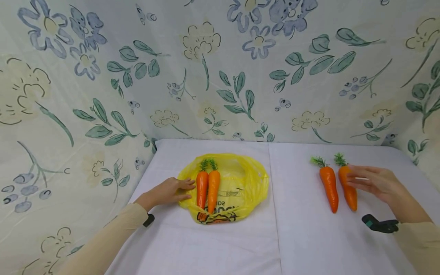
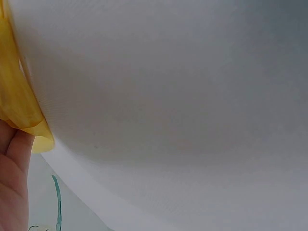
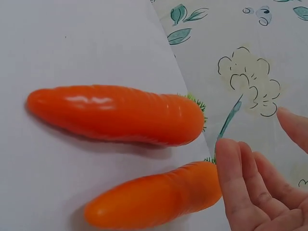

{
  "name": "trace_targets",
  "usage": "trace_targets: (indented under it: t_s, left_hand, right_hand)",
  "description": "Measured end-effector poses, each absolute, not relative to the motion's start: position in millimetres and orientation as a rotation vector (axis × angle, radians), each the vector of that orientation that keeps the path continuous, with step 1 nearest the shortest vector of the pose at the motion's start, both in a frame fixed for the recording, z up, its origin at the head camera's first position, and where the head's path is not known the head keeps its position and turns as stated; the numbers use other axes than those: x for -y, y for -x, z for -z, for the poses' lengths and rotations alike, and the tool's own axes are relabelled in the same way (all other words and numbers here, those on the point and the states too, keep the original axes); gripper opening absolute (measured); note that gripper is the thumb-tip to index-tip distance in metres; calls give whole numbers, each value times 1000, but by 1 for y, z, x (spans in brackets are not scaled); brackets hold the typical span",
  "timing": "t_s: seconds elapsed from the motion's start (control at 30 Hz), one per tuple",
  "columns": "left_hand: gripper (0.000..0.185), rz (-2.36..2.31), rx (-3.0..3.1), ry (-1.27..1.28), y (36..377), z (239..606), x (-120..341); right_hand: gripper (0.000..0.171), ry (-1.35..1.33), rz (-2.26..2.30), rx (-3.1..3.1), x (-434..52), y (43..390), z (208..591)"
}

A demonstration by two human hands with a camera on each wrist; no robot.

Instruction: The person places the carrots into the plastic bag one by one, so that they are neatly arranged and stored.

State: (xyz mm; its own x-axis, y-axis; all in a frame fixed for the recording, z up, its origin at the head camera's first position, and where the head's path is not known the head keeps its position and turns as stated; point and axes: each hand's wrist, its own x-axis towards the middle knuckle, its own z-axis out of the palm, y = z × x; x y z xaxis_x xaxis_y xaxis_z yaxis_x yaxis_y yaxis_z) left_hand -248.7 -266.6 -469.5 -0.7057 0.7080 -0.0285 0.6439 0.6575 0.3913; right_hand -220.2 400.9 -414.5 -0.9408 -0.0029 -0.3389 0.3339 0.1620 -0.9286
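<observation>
My left hand point(image 1: 170, 191) lies flat on the white table point(image 1: 302, 236), fingers straight and relaxed, the fingertips resting on the left edge of the yellow plastic bag point(image 1: 247, 179). In the left wrist view a finger meets a fold of that bag point(image 2: 14, 96) at the frame's edge. My right hand point(image 1: 374, 183) is open too, fingers extended and loosely spread, gripping nothing; its fingertips lie over the outer loose carrot point(image 1: 348, 189), though I cannot tell for sure whether they touch it. The right wrist view shows my fingers point(image 3: 240, 192) just beside that carrot's point(image 3: 154, 202) leafy end.

That carrot and the inner loose carrot point(image 1: 329, 184) lie side by side on the bare cloth, near each other but apart. Their long axes run roughly away from me, green tops toward the floral wall point(image 1: 220, 68), narrow tips toward me, leaning slightly to my right.

Two more carrots rest on the bag, touching along their length: the bag's left carrot point(image 1: 202, 189) and the bag's right carrot point(image 1: 213, 190). Both also point tops to the wall, tips toward me near the bag's printed lower edge. The two pairs are well apart.
</observation>
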Motion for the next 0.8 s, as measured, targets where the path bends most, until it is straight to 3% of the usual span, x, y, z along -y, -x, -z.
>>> trace_targets:
  t_s: [0.07,0.27,0.57,0.8]
  left_hand:
    - [48,-539,-2691,-1103,249,469,267]
    - [48,-547,-2689,-1095,248,469,267]
    - [48,-551,-2693,-1106,249,471,266]
    - [47,-557,-2692,-1133,251,470,266]
  right_hand:
    - [14,-363,1900,-2170,-403,221,417]
    - [49,-426,1833,-2314,-406,226,423]
    - [85,-529,1743,-2377,-412,227,430]
    - [87,-656,1705,-2380,-409,228,432]
